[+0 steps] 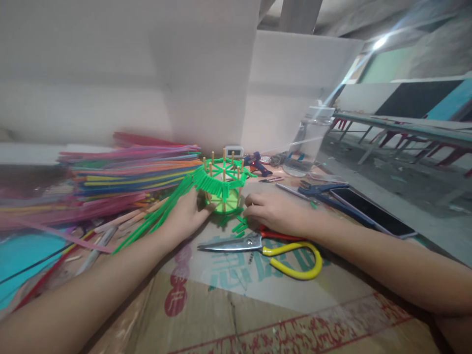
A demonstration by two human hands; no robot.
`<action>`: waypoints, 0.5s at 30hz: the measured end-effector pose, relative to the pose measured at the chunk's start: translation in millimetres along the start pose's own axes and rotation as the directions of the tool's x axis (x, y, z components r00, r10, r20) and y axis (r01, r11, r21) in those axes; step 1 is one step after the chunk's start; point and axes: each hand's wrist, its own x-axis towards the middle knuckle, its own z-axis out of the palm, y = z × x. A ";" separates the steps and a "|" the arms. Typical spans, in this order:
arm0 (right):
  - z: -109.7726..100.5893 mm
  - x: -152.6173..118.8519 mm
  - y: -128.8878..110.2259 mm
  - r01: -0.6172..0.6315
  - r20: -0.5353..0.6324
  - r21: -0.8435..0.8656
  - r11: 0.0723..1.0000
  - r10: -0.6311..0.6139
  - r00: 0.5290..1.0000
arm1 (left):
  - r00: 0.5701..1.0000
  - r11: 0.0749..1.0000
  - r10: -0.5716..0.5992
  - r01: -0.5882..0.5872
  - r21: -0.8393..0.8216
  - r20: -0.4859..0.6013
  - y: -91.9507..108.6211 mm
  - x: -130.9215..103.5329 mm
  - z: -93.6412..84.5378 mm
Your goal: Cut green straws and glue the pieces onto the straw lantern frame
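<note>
A green frame (211,183) stands mid-bench (202,307), fringed at near left, unfringed at near right; the left grip (186,212) meets its left side, closure hidden; the right grip (271,214) curls loosely beside scraps (239,227), contents unclear.

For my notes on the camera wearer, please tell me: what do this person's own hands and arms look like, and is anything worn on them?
The left hand and right hand show no glove. The left forearm and right forearm show no sleeve, watch or bracelet. Blur could hide a thin ring.
</note>
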 end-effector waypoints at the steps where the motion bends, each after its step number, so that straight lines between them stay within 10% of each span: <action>1: -0.4 -2.5 -1.1 -0.036 -0.042 0.057 0.998 0.039 0.998 | 1.000 1.000 -0.003 0.003 0.004 -0.001 0.1 -0.1 -0.1; 7: -6.0 -10.0 -17.9 -0.242 -0.242 0.623 0.744 0.477 0.845 | 1.000 1.000 -0.022 0.022 0.004 0.006 -0.9 0.0 0.8; 15: -14.6 7.9 -36.9 -0.171 0.050 0.980 0.102 0.706 0.706 | 0.999 0.998 -0.050 0.049 -0.044 -0.021 1.3 2.1 2.0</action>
